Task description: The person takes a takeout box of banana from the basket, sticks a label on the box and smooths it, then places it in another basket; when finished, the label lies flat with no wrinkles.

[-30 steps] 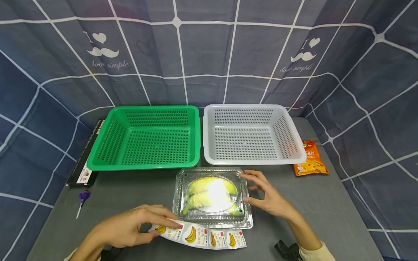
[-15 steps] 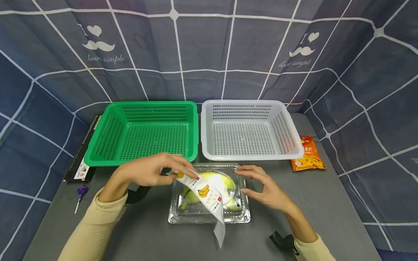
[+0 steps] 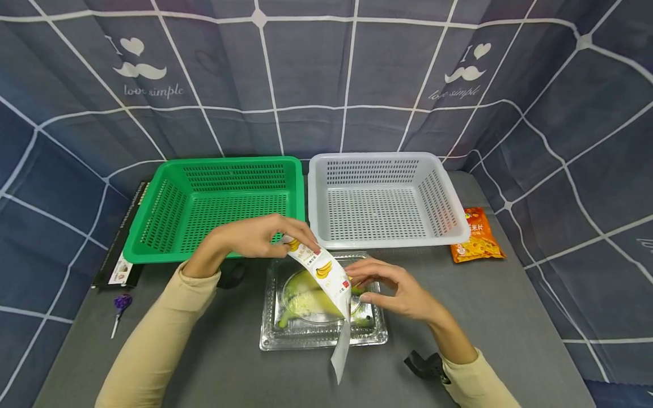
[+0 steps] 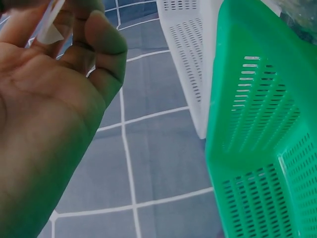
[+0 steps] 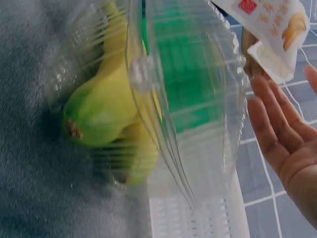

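Observation:
My left hand (image 3: 260,237) pinches one end of a strip of white stickers (image 3: 326,275) printed with bananas. From there the strip slopes down to the right over a clear plastic clamshell box (image 3: 285,341), and its tail hangs past the near rim. Inside the lidded box lie yellow-green fruits (image 5: 106,106), elongated and partly blurred by the plastic. Above the box's right side is my right hand (image 3: 400,290), its fingers by the strip's lower part. The right wrist view shows those fingers (image 5: 270,126) extended just below the strip, holding nothing visible.
Behind the box stand a green basket (image 3: 214,259) and a white basket (image 3: 388,242). An orange snack bag (image 3: 478,237) lies at right. At left are a purple lollipop (image 3: 122,303) and a black box (image 3: 122,260). A grid-patterned curtain encloses the grey table.
My left hand has lifted the sticker strip from the table in front of the box, up and to the right over the lid. My right hand has shifted slightly left toward the strip.

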Available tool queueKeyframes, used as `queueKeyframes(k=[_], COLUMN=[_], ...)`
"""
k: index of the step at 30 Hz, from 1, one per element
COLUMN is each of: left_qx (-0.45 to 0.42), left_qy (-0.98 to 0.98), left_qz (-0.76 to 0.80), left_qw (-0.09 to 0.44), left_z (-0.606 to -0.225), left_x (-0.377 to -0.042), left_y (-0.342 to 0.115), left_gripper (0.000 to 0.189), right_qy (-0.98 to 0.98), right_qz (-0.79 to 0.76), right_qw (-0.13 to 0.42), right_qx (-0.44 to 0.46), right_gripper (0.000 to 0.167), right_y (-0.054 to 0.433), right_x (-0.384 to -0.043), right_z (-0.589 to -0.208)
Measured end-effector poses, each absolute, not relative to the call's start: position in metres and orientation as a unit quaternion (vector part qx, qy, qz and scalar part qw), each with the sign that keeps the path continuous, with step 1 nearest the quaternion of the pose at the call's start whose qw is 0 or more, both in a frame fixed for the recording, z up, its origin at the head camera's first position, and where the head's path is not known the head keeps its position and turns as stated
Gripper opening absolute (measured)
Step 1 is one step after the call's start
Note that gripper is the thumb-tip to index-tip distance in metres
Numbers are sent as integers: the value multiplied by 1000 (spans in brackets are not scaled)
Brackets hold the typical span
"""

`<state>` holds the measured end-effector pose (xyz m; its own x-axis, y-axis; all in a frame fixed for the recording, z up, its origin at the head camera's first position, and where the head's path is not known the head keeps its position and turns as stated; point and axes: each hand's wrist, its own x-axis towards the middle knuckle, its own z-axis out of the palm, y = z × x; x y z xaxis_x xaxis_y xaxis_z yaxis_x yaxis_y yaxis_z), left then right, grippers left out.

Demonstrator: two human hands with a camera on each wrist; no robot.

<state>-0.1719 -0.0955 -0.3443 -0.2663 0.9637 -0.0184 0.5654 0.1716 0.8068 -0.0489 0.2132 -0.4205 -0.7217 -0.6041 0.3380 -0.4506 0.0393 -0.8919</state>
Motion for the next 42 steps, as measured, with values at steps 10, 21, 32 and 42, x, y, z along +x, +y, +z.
queueKeyframes(k=[10,21,32,42], left_qx=[536,487,507,548], left_qy=[712,774,760,732], left_qz=[355,374,402,396], left_qw=[282,155,53,87], left_z=[-345,-355,-369,-372], left_x=[-178,-182,-151,-134], left_y=[-93,-106,-93,-74], left_gripper=[58,45,40,34], right_qy=[705,687,701,722], right_qz=[-579,-633,-657,-644], right_qw=[135,148,111,67], right_qx=[-387,-323,-255,-244], right_gripper=[48,63,71,62], right_y=[199,195,195,190], right_x=[-52,-57,-73,-80], right_z=[-422,-424,-417,-415])
